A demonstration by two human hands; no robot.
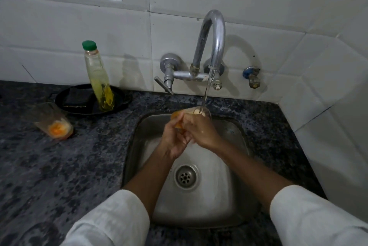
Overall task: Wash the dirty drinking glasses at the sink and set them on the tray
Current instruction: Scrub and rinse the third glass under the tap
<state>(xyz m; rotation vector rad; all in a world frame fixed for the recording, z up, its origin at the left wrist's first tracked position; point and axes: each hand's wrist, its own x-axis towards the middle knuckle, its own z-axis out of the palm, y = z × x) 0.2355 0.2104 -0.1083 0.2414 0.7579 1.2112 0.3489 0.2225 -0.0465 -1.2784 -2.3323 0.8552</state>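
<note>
Over the steel sink (235,196) both my hands hold one drinking glass (204,111), tilted on its side with orange residue at its base. Water from the curved tap (216,33) runs into its mouth. My left hand (174,138) grips the base end. Wrapped over the glass's middle is my right hand (202,131), with fingers reaching into its mouth. A second dirty glass (52,121) with orange residue stands on the dark counter at the left, apart from both hands.
A black dish (119,102) at the back left carries a dark scrub pad (76,96) and a green-capped soap bottle (99,78). The tap lever (164,85) sticks out toward me. White tiled walls close the back and right. Speckled counter (59,176) spreads left.
</note>
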